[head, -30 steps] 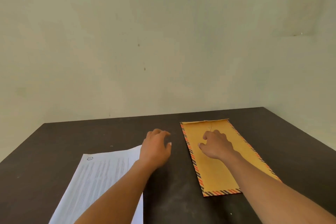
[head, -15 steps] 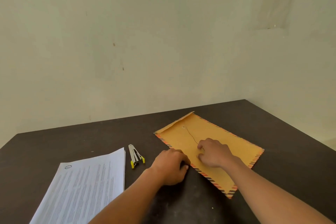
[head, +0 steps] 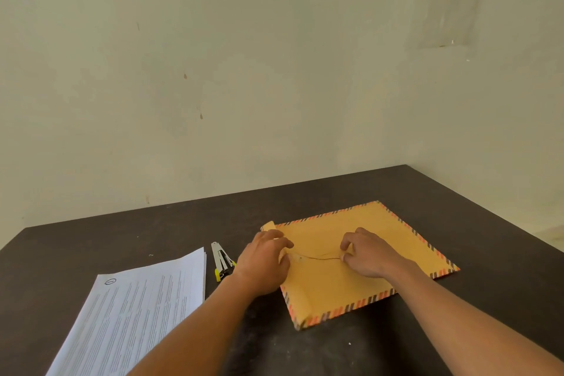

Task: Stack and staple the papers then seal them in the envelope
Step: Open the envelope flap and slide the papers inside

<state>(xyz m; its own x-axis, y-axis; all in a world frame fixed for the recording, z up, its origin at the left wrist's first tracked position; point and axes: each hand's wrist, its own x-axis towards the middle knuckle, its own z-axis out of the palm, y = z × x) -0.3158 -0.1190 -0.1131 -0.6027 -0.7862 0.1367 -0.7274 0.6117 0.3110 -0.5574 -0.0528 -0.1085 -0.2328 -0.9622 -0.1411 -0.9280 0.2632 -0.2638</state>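
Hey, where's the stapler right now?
In the head view, the stapler lies on the dark table, left of centre, between the stack of printed papers and the left hand gripping the envelope.

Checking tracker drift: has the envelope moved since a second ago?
Yes. The envelope turned counterclockwise; its flap end, once toward the table's far edge, now points left.

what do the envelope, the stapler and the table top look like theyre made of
envelope: matte yellow-brown paper, likely kraft; it creases and its flap end curls up, with a printed orange and dark striped border.
stapler: seems bare shiny metal with yellow, probably plastic, tips.
table top: dark brown, matte, faintly speckled; laminate or painted board, cannot tell which.
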